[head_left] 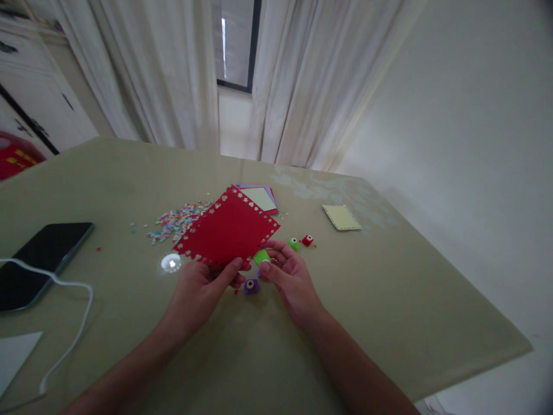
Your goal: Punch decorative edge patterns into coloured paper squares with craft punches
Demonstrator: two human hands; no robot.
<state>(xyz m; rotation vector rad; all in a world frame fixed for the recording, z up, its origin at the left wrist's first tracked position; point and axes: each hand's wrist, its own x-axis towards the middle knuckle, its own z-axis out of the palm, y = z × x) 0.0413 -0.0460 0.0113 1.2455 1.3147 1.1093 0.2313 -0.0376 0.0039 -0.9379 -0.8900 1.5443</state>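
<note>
A red sheet of paper [227, 227] with small shapes punched along its edges is held tilted above the table. My left hand [205, 285] pinches its near edge between thumb and fingers. In my right hand [289, 276] is a green craft punch [261, 257], gripped at the sheet's right edge; whether the paper sits in its slot I cannot tell. Just below, a purple craft punch [251, 286] stands on the table. Beyond my right hand lie another green punch [294, 244] and a red punch [307, 240].
Coloured paper bits [179, 222] are heaped behind the red sheet. Stacked paper [261, 199] lies at the back, a pale yellow punched card [341, 217] to the right. On the left are a black tablet [47, 253], a white cable [73, 283] and a white sheet [15, 354].
</note>
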